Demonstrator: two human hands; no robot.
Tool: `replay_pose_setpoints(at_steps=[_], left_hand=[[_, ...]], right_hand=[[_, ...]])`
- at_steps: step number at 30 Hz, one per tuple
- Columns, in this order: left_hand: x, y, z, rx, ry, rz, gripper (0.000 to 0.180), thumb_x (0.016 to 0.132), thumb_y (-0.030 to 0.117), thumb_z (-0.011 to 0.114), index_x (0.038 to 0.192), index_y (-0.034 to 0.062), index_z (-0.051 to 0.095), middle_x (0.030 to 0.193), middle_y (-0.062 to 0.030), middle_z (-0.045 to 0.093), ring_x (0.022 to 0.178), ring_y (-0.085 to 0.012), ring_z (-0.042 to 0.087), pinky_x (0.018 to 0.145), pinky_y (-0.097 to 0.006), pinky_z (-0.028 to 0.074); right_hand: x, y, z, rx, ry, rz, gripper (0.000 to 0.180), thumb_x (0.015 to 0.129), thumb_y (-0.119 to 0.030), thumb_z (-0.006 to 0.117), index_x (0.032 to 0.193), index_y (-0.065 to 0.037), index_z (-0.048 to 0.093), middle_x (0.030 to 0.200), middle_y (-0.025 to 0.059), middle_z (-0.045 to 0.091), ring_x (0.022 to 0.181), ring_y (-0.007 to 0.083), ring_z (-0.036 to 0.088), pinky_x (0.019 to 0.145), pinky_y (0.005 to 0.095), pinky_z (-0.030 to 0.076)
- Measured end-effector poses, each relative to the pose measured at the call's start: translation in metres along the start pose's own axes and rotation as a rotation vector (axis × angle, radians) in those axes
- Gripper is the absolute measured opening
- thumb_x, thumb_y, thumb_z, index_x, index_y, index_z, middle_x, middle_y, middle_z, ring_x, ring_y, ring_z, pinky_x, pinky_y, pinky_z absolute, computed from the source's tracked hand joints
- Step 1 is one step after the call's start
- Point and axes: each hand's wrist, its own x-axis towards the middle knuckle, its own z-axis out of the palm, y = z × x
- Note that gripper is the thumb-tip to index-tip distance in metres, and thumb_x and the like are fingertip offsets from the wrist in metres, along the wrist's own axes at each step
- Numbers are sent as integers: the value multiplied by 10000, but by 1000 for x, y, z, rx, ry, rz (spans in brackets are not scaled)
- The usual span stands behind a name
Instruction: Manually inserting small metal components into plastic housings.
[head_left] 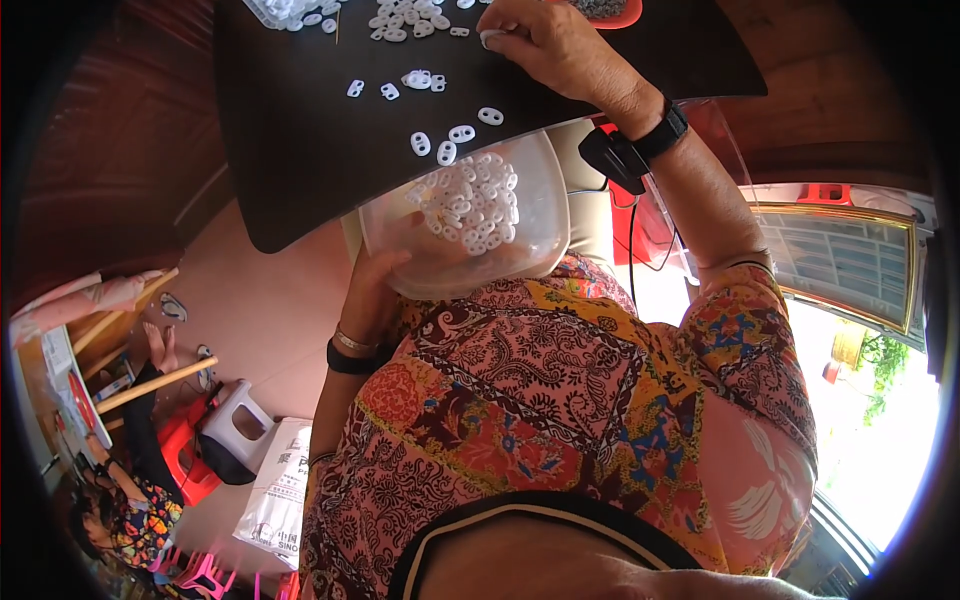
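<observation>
The right hand point(548, 48) pinches a small white piece point(490, 37) between thumb and fingertips, above the dark tabletop point(300, 150). The left hand point(378, 272) lies against the left side of a translucent plastic tub point(545, 235), below the table's near edge; its fingers blur behind the plastic, so I cannot tell whether they grip. White two-hole ovals point(485, 205) are heaped in the tub. Four loose ovals point(461, 134) sit near the table edge, smaller groups farther back, and a red bowl point(622, 16) of grey bits stands at the far side.

Beyond stretches a pinkish floor point(260, 255), with a grey-and-white stool point(240, 425) and a white sack point(280, 490) printed with dark lettering. At lower left is another person point(145, 515) in a floral top; at right, a gold-framed panel point(845, 260) and a green plant point(885, 375) in bright light.
</observation>
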Motion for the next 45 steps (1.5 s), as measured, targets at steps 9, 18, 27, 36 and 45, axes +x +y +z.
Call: replay_pose_setpoints(at_steps=[9, 18, 27, 36, 45], left_hand=[[-2, -2, -1, -55, 13, -32, 606, 797, 105, 543, 1358, -21, 354, 1340, -143, 454, 1228, -264, 449, 1036, -375, 377], [-1, -4, -3, -48, 26, 5, 601, 796, 104, 537, 1356, -19, 358, 1345, -142, 454, 1226, -254, 448, 1044, -362, 362], [-2, -1, -2, -66, 26, -13, 602, 797, 104, 535, 1359, -14, 357, 1347, -143, 454, 1225, -252, 449, 1041, -360, 362], [-1, -5, -4, -79, 1, 18, 630, 795, 89, 537, 1381, 12, 319, 1341, -153, 451, 1231, -264, 443, 1042, -373, 373], [-2, -5, -5, -41, 9, 34, 623, 793, 89, 537, 1377, 12, 331, 1343, -149, 452, 1229, -262, 444, 1041, -371, 369]], right_hand=[[9, 9, 7, -158, -24, -175, 117, 833, -73, 590, 897, 25, 599, 803, 197, 634, 768, 368, 623, 673, 380, 495], [18, 5, 3, -93, -90, 65, 151, 780, -21, 607, 920, 19, 647, 801, 176, 665, 725, 296, 658, 642, 347, 517], [25, 1, 9, -263, -54, -54, 192, 742, -18, 566, 907, -3, 664, 781, 183, 659, 716, 331, 650, 644, 374, 520], [30, 9, 13, -214, 48, -50, 117, 727, -10, 556, 811, -3, 637, 738, 199, 639, 687, 344, 641, 617, 383, 508], [34, 12, 19, -261, -35, 1, 152, 740, -72, 583, 849, -16, 672, 721, 191, 645, 680, 325, 651, 618, 376, 513]])
